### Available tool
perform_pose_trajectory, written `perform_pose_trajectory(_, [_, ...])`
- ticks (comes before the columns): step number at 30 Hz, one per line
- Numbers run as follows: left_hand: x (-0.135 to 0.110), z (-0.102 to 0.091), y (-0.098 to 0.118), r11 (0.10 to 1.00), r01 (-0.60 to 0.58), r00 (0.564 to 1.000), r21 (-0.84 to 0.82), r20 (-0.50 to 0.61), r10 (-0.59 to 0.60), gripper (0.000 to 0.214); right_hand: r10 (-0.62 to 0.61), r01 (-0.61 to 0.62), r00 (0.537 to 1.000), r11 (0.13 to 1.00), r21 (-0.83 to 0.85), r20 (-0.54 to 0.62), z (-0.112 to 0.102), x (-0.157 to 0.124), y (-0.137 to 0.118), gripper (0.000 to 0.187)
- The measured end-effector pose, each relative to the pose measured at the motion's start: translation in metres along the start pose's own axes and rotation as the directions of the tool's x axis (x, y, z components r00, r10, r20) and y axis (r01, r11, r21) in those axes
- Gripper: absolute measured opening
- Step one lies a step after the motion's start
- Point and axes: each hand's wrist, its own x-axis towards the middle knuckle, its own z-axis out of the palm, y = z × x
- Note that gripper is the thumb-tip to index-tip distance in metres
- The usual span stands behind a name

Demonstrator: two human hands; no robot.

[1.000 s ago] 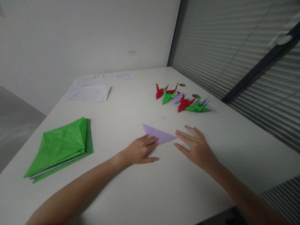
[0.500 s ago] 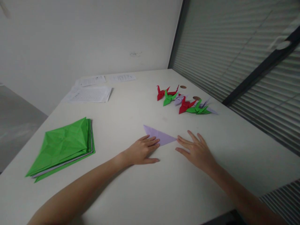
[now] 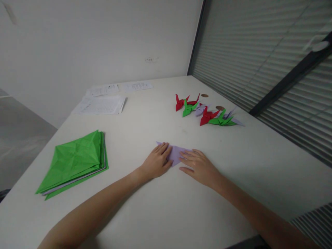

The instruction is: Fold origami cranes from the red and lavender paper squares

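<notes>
Leftmost, I see a stack of mostly green paper (image 3: 76, 155) on the bench (image 3: 160, 214). My left hand (image 3: 157, 161), grip loosely spread, rests over the left part of the purple paper (image 3: 175, 154), ahead of me; my right hand (image 3: 199, 166), grip also spread, covers its right end. Folded birds (image 3: 206, 117) sit beyond.

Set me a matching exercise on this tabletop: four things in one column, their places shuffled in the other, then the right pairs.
Things
1. folded lavender paper piece
2. creased, green-topped paper stack
3. white printed paper sheets
4. red, green and lavender folded-paper cranes

Places
A. near left of the white table
B. toward the slatted blinds on the right
C. partly covered by the left hand and right hand
D. far left, toward the pale wall

Pairs: 1-C, 2-A, 3-D, 4-B
</notes>
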Motion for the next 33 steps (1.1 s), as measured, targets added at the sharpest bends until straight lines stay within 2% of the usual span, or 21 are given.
perform_pose_trajectory(3, [-0.001,0.008,-0.004,0.991,0.119,0.993,0.057,-0.031,-0.117,0.066,0.013,-0.013,1.0,1.0,0.012,-0.001,0.0,-0.003,0.001,0.03])
perform_pose_trajectory(5, [-0.002,0.01,-0.004,0.984,0.153,0.988,0.093,-0.047,-0.149,0.07,0.016,-0.016,1.0,0.999,0.027,0.006,-0.001,-0.002,0.003,0.03])
perform_pose_trajectory(9, [-0.003,0.009,-0.005,0.982,0.144,0.989,0.124,-0.042,-0.14,0.07,0.048,-0.051,0.997,0.997,0.058,0.055,-0.006,0.014,0.008,0.028])
perform_pose_trajectory(13, [-0.005,0.007,-0.007,0.978,0.137,0.99,0.155,-0.039,-0.133,0.071,0.177,-0.18,0.981,0.983,0.034,0.079,-0.01,0.039,0.014,0.04])
perform_pose_trajectory(16, [-0.007,0.008,-0.009,0.976,0.141,0.989,0.163,-0.063,-0.133,0.071,0.265,-0.268,0.956,0.963,0.008,0.123,-0.007,0.048,0.018,0.041])
perform_pose_trajectory(21, [-0.007,0.007,-0.009,0.977,0.16,0.985,0.14,-0.091,-0.149,0.069,0.393,-0.407,0.913,0.899,0.162,0.114,0.006,0.045,0.023,0.054])
perform_pose_trajectory(23, [-0.006,0.005,-0.008,0.977,0.183,0.978,0.113,-0.119,-0.169,0.069,0.408,-0.419,0.908,0.865,0.275,0.097,0.011,0.042,0.025,0.048])
perform_pose_trajectory(27, [-0.004,0.001,-0.008,0.98,0.197,0.96,-0.024,-0.2,-0.197,0.07,0.406,-0.374,0.913,0.785,0.494,0.046,0.018,0.041,0.028,0.017])
perform_pose_trajectory(30, [-0.002,0.0,-0.013,0.943,0.202,0.915,-0.266,-0.292,-0.279,0.073,0.417,-0.316,0.909,0.674,0.668,0.008,0.018,0.043,0.027,0.017])
perform_pose_trajectory(32, [0.0,-0.002,-0.015,0.828,0.233,0.864,-0.509,-0.282,-0.416,0.073,0.433,-0.262,0.901,0.603,0.754,-0.034,0.013,0.044,0.024,0.02])
perform_pose_trajectory(33, [0.002,-0.004,-0.014,0.724,0.257,0.839,-0.64,-0.224,-0.496,0.071,0.445,-0.23,0.892,0.588,0.776,-0.073,0.01,0.044,0.021,0.02])
